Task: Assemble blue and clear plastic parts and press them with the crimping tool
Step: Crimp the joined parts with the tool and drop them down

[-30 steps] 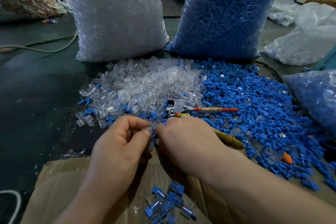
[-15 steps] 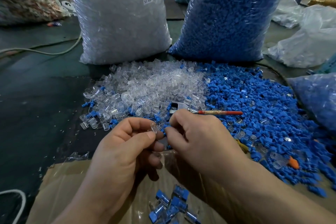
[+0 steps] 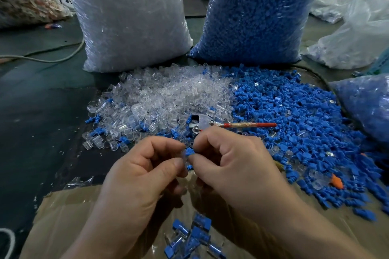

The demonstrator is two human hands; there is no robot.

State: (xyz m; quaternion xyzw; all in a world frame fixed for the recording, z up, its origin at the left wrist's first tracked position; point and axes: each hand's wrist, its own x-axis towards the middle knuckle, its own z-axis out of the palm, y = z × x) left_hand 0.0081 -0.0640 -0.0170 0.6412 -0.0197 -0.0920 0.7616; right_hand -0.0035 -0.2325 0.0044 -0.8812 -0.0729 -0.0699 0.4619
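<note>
Both hands met at centre, near edge of the work surface. Left hand [image 3: 145,172] and right hand [image 3: 235,166] each pinched thumb against forefinger, fingertips almost touching, closed on one small blue part [image 3: 189,152]; a clear piece seemed to sit at its left end, too blurred to confirm. Remaining fingers curled under.

Just beyond the hands lay the crimping tool [image 3: 229,125], metal head left, red-tipped handle pointing right, on the seam between the loose heap of clear parts [image 3: 168,94] on the left and the heap of blue parts [image 3: 294,115] on the right.

Far side: tall bag of clear parts [image 3: 130,21] left, bag of blue parts [image 3: 259,12] right, standing side by side.

Nearest the camera, a few assembled blue-and-clear pieces [image 3: 193,237] lay on flattened cardboard [image 3: 63,216].
</note>
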